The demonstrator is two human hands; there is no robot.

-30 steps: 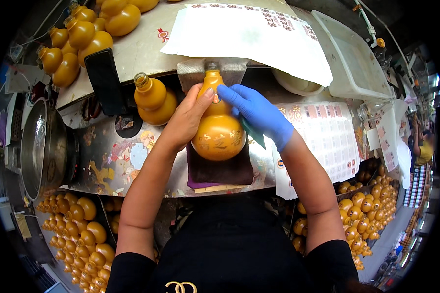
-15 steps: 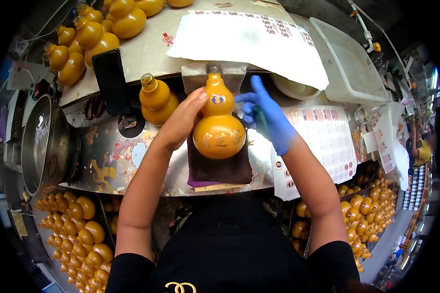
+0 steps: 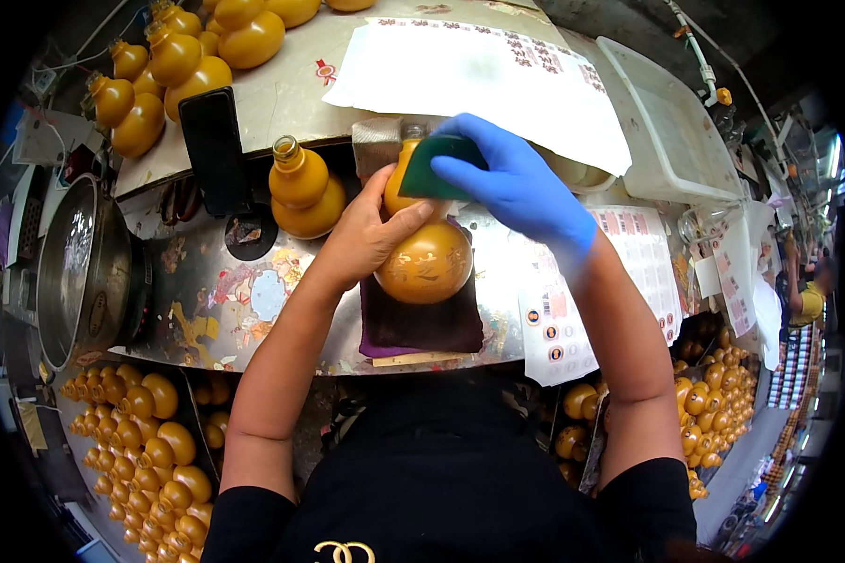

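A gourd-shaped amber bottle lies on a dark cloth pad, its neck pointing away from me. My bare left hand is closed round its waist from the left side. In my blue-gloved right hand is a flat green scraper, pressed against or just over the bottle's upper bulb. The scraper and fingers hide most of that bulb, including the small label there. Gold lettering shows on the lower bulb. Another amber gourd bottle stands just left of my left hand.
A phone stands upright at the left, near a metal pan. Sticker sheets lie at the right, a large white sheet behind. A clear plastic tub sits back right. Many amber bottles fill both lower sides.
My right hand has swung in over the bottle's upper bulb, bringing the green scraper onto it. My left hand has shifted its thumb down across the waist.
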